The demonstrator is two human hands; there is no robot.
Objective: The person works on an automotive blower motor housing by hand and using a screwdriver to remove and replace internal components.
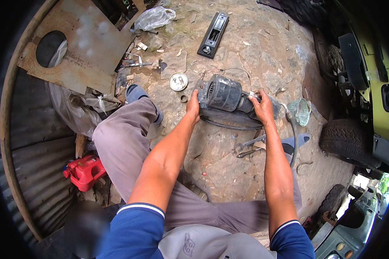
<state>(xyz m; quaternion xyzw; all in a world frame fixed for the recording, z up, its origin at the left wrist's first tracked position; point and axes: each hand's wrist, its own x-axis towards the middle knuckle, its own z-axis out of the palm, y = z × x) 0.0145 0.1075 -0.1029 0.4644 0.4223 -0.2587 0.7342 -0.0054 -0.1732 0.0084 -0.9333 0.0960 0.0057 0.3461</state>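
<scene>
A dark, dusty motor unit [224,93] with a slotted cylinder lies on a black housing [227,118] over the stony ground, thin wires looping above it. My left hand [192,104] grips the unit's left end. My right hand [262,107] is closed on its right end, thumb by a small white fitting [252,94]. An open can [178,81] and a small metal ring [183,98] lie left of it. A grey hose [293,142] runs past a pale green mesh object [301,112] at right. Wrenches [246,148] lie below.
A black panel [213,34] lies beyond. Rusty sheet metal [84,49], a plastic bag [155,18], corrugated wall [34,164] and red jerrycan [84,172] line the left. A yellow-green vehicle [382,112] with a tyre [341,140] and another dark green vehicle [350,235] stand at right.
</scene>
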